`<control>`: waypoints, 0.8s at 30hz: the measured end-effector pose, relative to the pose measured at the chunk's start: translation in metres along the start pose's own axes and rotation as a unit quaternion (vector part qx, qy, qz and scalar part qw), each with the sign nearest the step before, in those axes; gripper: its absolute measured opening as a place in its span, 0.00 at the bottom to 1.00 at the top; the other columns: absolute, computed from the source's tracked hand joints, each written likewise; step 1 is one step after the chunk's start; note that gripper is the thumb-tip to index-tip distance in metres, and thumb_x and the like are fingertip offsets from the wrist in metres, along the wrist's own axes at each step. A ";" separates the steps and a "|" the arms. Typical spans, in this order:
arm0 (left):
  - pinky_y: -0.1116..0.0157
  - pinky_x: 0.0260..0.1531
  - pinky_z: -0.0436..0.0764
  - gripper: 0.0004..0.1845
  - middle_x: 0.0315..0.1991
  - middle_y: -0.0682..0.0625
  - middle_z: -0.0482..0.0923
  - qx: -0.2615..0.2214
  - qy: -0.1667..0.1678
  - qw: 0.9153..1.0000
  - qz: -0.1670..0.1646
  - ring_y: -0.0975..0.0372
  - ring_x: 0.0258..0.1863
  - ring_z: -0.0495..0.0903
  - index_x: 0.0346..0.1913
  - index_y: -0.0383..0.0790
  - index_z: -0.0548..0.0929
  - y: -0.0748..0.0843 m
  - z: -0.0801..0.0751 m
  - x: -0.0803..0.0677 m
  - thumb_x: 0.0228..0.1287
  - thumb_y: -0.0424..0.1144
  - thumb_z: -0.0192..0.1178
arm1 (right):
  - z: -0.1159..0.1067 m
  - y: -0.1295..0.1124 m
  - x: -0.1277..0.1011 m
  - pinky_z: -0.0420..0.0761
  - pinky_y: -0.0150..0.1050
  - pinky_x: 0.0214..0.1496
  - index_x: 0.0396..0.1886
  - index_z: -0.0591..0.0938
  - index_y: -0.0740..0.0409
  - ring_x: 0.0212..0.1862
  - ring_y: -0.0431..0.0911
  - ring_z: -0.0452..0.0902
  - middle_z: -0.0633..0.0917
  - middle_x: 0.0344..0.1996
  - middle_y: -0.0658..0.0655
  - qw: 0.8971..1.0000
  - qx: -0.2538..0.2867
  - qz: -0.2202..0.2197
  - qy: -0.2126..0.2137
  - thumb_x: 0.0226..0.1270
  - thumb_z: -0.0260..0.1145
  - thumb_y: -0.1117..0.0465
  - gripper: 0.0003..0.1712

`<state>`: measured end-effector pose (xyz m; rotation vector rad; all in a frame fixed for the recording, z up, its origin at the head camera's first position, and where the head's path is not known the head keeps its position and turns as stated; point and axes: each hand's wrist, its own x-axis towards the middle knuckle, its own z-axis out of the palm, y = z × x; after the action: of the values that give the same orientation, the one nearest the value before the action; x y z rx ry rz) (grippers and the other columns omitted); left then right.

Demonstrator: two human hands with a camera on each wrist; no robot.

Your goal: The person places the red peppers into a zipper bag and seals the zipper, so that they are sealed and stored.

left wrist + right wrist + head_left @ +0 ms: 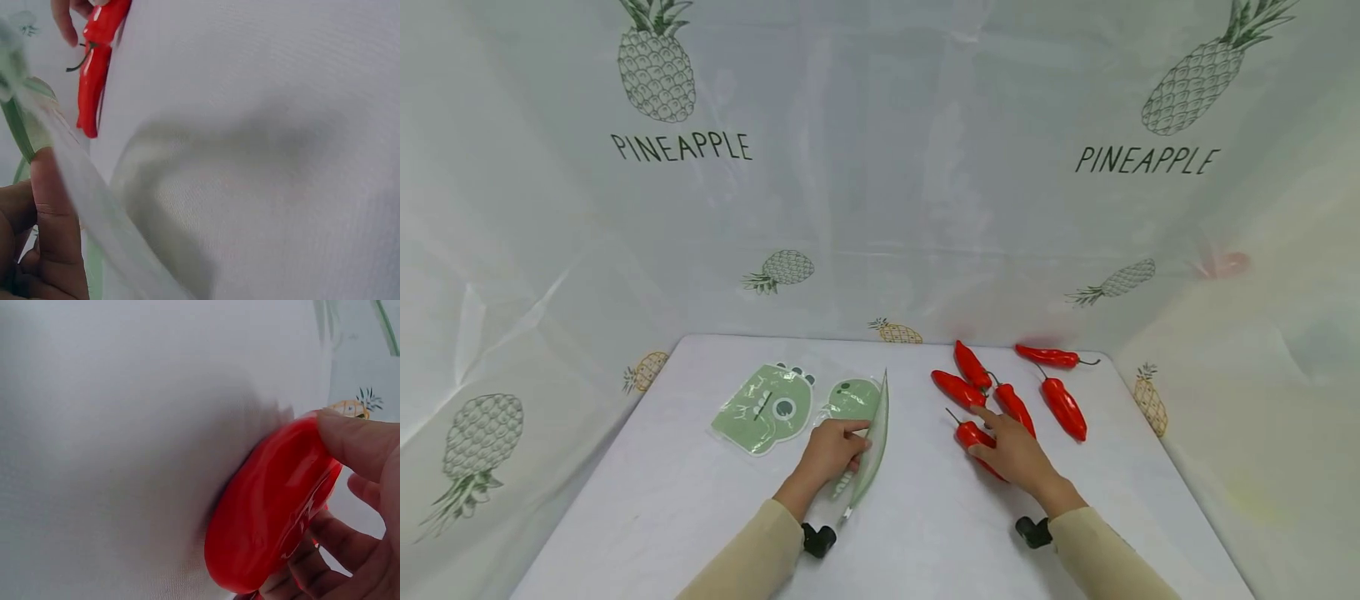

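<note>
While my left hand (833, 451) pinches the green zip pouch (867, 442) open, my right hand (1017, 452) grips a red chili pepper (974, 439), its long axis diagonal with the stem pointing far-left.

Head view looks down the table (925, 517); wrist views sit close, sharing it.

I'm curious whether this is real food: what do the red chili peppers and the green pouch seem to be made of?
The chili pepper gripped by the right hand looks like glossy moulded plastic: its skin is smooth, uniform and shiny, so it is probably fake. The green pouch held by the left hand seems to be thin translucent plastic film with a printed cartoon.
</note>
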<state>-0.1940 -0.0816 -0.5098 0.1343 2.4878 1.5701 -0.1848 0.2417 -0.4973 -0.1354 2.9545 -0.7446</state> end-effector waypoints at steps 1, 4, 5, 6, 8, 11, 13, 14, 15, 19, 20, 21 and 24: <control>0.67 0.19 0.82 0.20 0.19 0.49 0.80 -0.005 0.000 1.000 -0.002 0.65 0.14 0.78 0.58 0.40 0.82 0.000 0.000 0.000 0.62 0.35 0.65 | 0.000 0.001 0.000 0.86 0.50 0.48 0.73 0.66 0.41 0.57 0.52 0.73 0.80 0.55 0.57 1.000 0.005 0.004 -0.002 0.56 0.75 0.47 0.45; 0.66 0.20 0.83 0.20 0.22 0.46 0.81 -0.015 -0.001 1.000 -0.005 0.65 0.14 0.78 0.58 0.40 0.82 0.002 0.000 0.000 0.62 0.36 0.65 | 0.000 0.002 0.000 0.87 0.48 0.46 0.72 0.67 0.40 0.53 0.50 0.74 0.82 0.51 0.54 1.000 0.015 0.007 -0.009 0.55 0.75 0.47 0.44; 0.66 0.20 0.83 0.20 0.22 0.45 0.81 -0.019 -0.001 1.000 -0.008 0.65 0.14 0.78 0.58 0.40 0.82 0.003 0.000 0.000 0.62 0.35 0.65 | 0.000 0.002 0.000 0.86 0.48 0.47 0.72 0.68 0.39 0.52 0.49 0.74 0.82 0.50 0.53 1.000 0.017 0.011 -0.011 0.55 0.75 0.47 0.44; 0.66 0.20 0.84 0.20 0.23 0.44 0.82 -0.023 -0.001 1.000 -0.011 0.65 0.15 0.78 0.57 0.40 0.82 0.003 0.000 0.000 0.62 0.36 0.65 | 0.000 0.002 0.000 0.87 0.48 0.46 0.71 0.68 0.39 0.52 0.49 0.74 0.82 0.50 0.53 1.000 0.017 0.013 -0.013 0.55 0.75 0.47 0.44; 0.66 0.20 0.84 0.19 0.25 0.42 0.83 -0.030 0.001 0.999 -0.013 0.65 0.15 0.78 0.57 0.39 0.83 0.004 0.000 0.000 0.62 0.35 0.65 | 0.000 0.002 0.000 0.87 0.47 0.44 0.71 0.68 0.39 0.50 0.48 0.74 0.82 0.50 0.54 0.999 0.022 0.019 -0.019 0.55 0.75 0.46 0.43; 0.66 0.20 0.85 0.18 0.25 0.42 0.84 -0.036 0.006 0.999 -0.011 0.65 0.15 0.79 0.55 0.39 0.84 0.005 0.001 0.000 0.63 0.35 0.65 | 0.000 0.001 0.001 0.86 0.41 0.38 0.71 0.69 0.37 0.47 0.47 0.74 0.82 0.49 0.53 0.998 0.037 0.035 -0.030 0.54 0.76 0.46 0.43; 0.66 0.20 0.85 0.17 0.24 0.44 0.84 -0.038 0.012 0.999 -0.007 0.66 0.15 0.79 0.54 0.38 0.84 0.005 0.001 0.001 0.63 0.36 0.65 | 0.000 0.001 0.001 0.85 0.37 0.35 0.70 0.69 0.37 0.46 0.47 0.73 0.81 0.48 0.53 0.997 0.046 0.042 -0.036 0.54 0.76 0.47 0.43; 0.66 0.20 0.85 0.16 0.24 0.45 0.84 -0.038 0.014 0.999 -0.005 0.65 0.16 0.79 0.54 0.38 0.85 0.005 0.002 0.001 0.63 0.36 0.65 | 0.000 0.001 0.001 0.85 0.36 0.34 0.70 0.69 0.37 0.46 0.47 0.73 0.81 0.48 0.53 0.997 0.050 0.044 -0.038 0.54 0.76 0.47 0.43; 0.66 0.20 0.85 0.16 0.23 0.45 0.84 -0.039 0.016 0.999 -0.005 0.65 0.16 0.80 0.53 0.39 0.85 0.005 0.002 0.002 0.63 0.36 0.65 | 0.000 0.001 0.001 0.85 0.36 0.34 0.70 0.69 0.36 0.46 0.47 0.73 0.81 0.49 0.53 0.997 0.054 0.048 -0.040 0.53 0.76 0.47 0.43; 0.67 0.21 0.85 0.15 0.22 0.47 0.84 -0.043 0.025 0.999 -0.005 0.65 0.16 0.81 0.51 0.40 0.86 0.005 0.002 0.002 0.62 0.37 0.66 | 0.000 0.000 0.001 0.85 0.37 0.34 0.70 0.70 0.39 0.47 0.48 0.73 0.81 0.48 0.54 0.995 0.065 0.053 -0.044 0.54 0.76 0.48 0.43; 0.66 0.21 0.85 0.14 0.22 0.47 0.84 -0.045 0.026 0.999 -0.004 0.65 0.16 0.81 0.51 0.40 0.86 0.005 0.002 0.002 0.62 0.37 0.66 | 0.000 -0.001 0.001 0.85 0.38 0.34 0.70 0.70 0.39 0.47 0.48 0.73 0.80 0.47 0.54 0.995 0.068 0.055 -0.044 0.54 0.76 0.48 0.43; 0.66 0.21 0.86 0.14 0.23 0.48 0.84 -0.049 0.028 0.998 -0.005 0.65 0.17 0.81 0.51 0.40 0.86 0.005 0.002 0.002 0.62 0.37 0.66 | 0.000 -0.002 0.001 0.85 0.38 0.34 0.70 0.69 0.40 0.47 0.48 0.73 0.80 0.47 0.54 0.995 0.071 0.056 -0.044 0.54 0.76 0.48 0.43; 0.65 0.23 0.86 0.13 0.25 0.47 0.84 -0.068 0.032 0.997 -0.005 0.64 0.19 0.82 0.49 0.39 0.87 0.006 0.001 0.003 0.62 0.37 0.65 | 0.001 -0.004 0.001 0.85 0.38 0.34 0.70 0.69 0.40 0.46 0.48 0.74 0.80 0.46 0.54 0.994 0.083 0.063 -0.039 0.54 0.76 0.48 0.43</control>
<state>-0.1965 -0.0775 -0.5055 0.0533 2.4149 1.7595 -0.1850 0.2376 -0.4968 0.0326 2.7836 -0.9383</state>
